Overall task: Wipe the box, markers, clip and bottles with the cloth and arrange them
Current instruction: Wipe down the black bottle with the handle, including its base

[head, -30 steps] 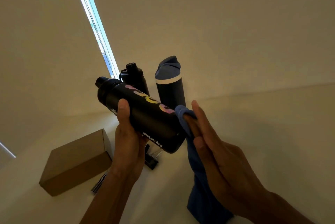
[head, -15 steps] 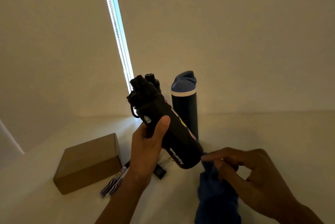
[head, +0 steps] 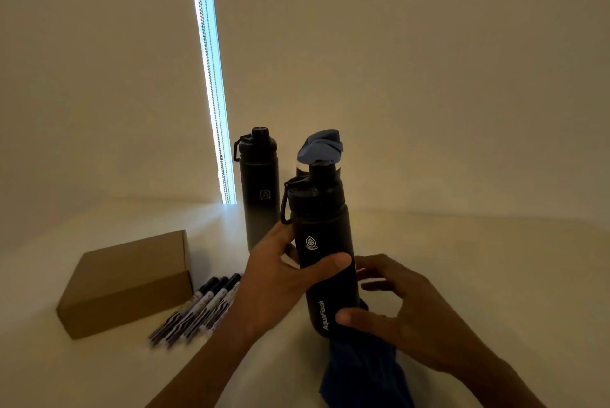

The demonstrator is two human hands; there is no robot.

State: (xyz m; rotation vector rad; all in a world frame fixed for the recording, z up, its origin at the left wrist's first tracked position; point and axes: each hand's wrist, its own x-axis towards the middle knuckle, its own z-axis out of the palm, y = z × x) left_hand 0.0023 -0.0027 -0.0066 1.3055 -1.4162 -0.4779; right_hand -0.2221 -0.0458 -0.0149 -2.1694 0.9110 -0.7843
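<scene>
One pale tbl (head: 478, 259) w/ box (head: 125, 282), dim beige walls (head: 429, 61).

Indoor room, dimly lit; home or office cannot be determined. Evidence: plain cream wall surfaces (head: 429, 77) filling the upper frame, a narrow daylight strip (head: 202, 11) left of centre with bead chains (head: 216, 117) hanging in it, and a pale tabletop (head: 478, 259) below bearing a cardboard box (head: 128, 279) and markers (head: 204, 308).
</scene>
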